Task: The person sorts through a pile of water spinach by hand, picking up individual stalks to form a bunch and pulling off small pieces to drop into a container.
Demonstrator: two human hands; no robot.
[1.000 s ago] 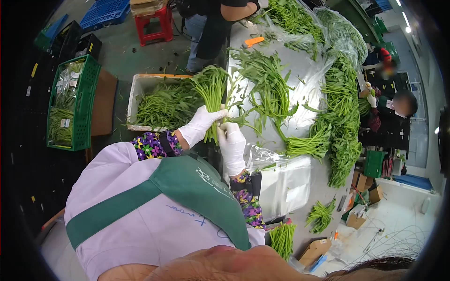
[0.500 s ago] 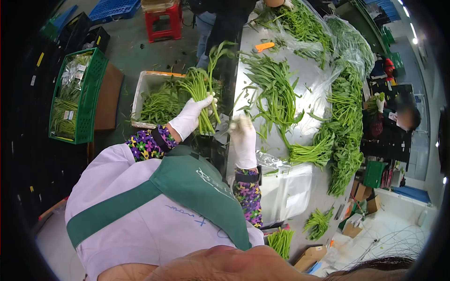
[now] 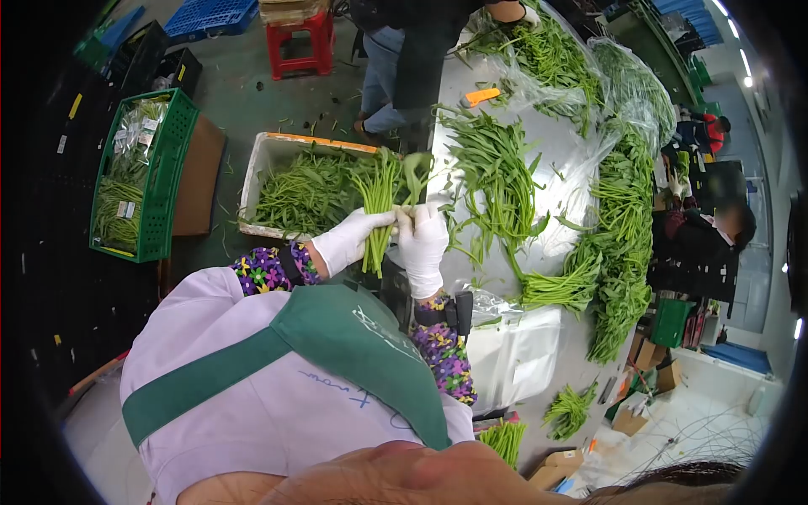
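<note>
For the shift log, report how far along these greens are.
Apparently done: labelled packs in the green crate. In hand: the left hand grips a bunch; the right hand pinches a sprig. Remaining, probably: loose greens on the table.

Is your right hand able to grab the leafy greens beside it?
Probably yes: the right hand is close to the leafy greens, and nothing covers them, though its fingers look busy with a stem.

Gloved left hand [image 3: 352, 241] gripping stem bundle [image 3: 375, 195], gloved right hand [image 3: 423, 246] pinching leafy sprig [image 3: 414, 175] alongside, greens [image 3: 498, 172] on metal surface [image 3: 562, 190], white-walled bin [image 3: 251, 181] nearby.
</note>
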